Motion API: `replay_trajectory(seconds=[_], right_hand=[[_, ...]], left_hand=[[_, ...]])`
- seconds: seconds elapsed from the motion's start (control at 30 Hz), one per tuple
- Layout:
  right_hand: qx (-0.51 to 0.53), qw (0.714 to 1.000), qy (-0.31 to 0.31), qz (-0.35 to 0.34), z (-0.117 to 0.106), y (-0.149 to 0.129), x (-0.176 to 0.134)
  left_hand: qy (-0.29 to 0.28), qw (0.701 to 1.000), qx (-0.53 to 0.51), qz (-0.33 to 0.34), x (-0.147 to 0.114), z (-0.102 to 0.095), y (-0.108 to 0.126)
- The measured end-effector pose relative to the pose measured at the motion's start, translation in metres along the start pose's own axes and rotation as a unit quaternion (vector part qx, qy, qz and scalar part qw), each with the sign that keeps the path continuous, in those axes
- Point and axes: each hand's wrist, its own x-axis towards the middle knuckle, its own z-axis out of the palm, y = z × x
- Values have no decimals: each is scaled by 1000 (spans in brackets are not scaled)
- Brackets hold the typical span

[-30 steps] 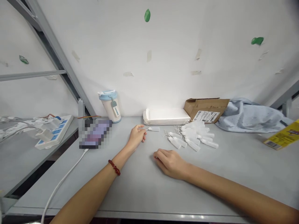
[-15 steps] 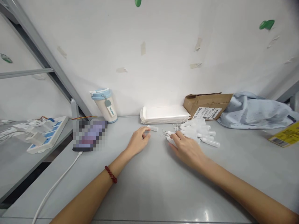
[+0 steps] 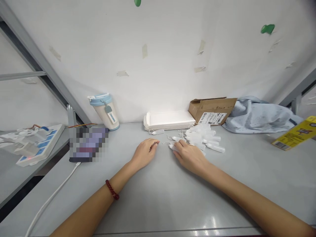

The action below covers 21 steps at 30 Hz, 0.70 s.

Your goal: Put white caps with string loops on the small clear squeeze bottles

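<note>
- Left arm (image 3: 92,205): bare, in from bottom left, angled up and right.
- Left wrist (image 3: 127,171): about in line with forearm.
- Left hand (image 3: 145,153): back up, fingers curled, narrow gap between thumb and index.
- Right arm (image 3: 249,199): bare, in from lower right, reaching up and left.
- Right hand (image 3: 191,156): back up, fingers bent, thumb below index; fingertips partly hidden.
- Hands apart, fingertips pointing inward.

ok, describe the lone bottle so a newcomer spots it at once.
On the grey table, find the white stack at the back. Just in front of its left end lies a small translucent bottle. It lies by itself, while similar ones sit in a pile to its right.
</note>
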Motion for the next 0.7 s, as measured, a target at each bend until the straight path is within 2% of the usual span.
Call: replay_trajectory(seconds=[0.17, 0.37, 0.7], right_hand=[[65, 996, 51, -10, 4, 4, 1], [110, 986, 114, -58, 11, 6, -1], [130, 986, 90, -56, 10, 5, -1]], left_hand=[[-22, 994, -82, -65, -1, -3, 7], [-35, 985, -122, -116, 1, -6, 6], [-61, 967, -210, -130, 6, -10, 1]])
